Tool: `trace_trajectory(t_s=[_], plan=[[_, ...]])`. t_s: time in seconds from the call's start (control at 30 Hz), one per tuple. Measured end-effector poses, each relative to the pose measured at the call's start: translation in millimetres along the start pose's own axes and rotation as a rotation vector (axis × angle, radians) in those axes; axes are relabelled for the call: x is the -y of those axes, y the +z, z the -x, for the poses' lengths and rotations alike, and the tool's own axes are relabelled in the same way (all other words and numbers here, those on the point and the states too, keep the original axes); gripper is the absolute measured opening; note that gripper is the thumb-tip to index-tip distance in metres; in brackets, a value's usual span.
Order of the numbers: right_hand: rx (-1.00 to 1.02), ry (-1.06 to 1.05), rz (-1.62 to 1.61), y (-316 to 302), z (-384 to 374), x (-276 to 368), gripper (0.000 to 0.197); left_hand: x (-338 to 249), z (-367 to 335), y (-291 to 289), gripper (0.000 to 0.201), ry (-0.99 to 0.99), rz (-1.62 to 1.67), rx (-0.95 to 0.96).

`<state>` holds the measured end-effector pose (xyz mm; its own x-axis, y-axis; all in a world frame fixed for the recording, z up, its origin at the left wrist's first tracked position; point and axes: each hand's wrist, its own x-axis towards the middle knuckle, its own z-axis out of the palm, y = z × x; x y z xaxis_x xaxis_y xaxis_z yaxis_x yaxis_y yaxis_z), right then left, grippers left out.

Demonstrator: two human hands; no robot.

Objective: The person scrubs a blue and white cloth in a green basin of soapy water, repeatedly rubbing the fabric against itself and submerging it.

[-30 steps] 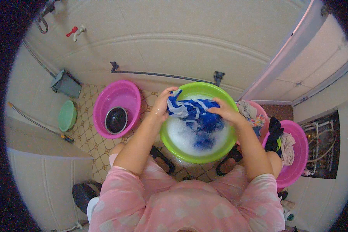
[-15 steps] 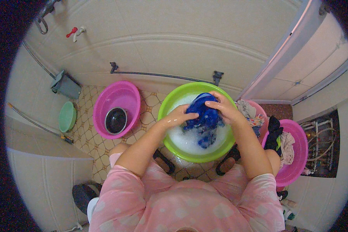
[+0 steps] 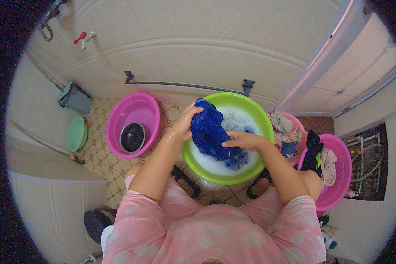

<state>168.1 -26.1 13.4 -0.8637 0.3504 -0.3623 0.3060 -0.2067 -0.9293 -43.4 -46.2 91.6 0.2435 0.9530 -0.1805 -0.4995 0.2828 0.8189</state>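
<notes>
A wet blue garment (image 3: 210, 134) is held up over a green basin (image 3: 268, 119) of soapy water (image 3: 211, 167). My left hand (image 3: 190, 119) grips its upper left end, thumb on top, at the basin's left rim. With thumb and fingers, my right hand (image 3: 244, 141) holds the garment's lower right edge. The lower part of the cloth hangs into the foam, and more blue fabric shows in the water behind my right hand. What kind of garment it is, I cannot make out.
Left of the basin stands a pink tub (image 3: 111, 119) with a dark round bowl (image 3: 132, 137) inside. At right are a pale pink basin (image 3: 300, 125) and a bright pink tub (image 3: 345, 176), both holding clothes. A grey rail (image 3: 185, 86) runs along the wall behind.
The blue garment has moved left and spread out, from bunched between both hands. My left hand shifted left and up; my right hand came down and nearer.
</notes>
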Motion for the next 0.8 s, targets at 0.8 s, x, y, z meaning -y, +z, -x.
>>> trace_trajectory(t_s=[0.8], plan=[[-0.683,0.336,0.877,-1,-37,-24,0.038,107,-44,-49,0.051,-0.321,-0.606,-0.393]])
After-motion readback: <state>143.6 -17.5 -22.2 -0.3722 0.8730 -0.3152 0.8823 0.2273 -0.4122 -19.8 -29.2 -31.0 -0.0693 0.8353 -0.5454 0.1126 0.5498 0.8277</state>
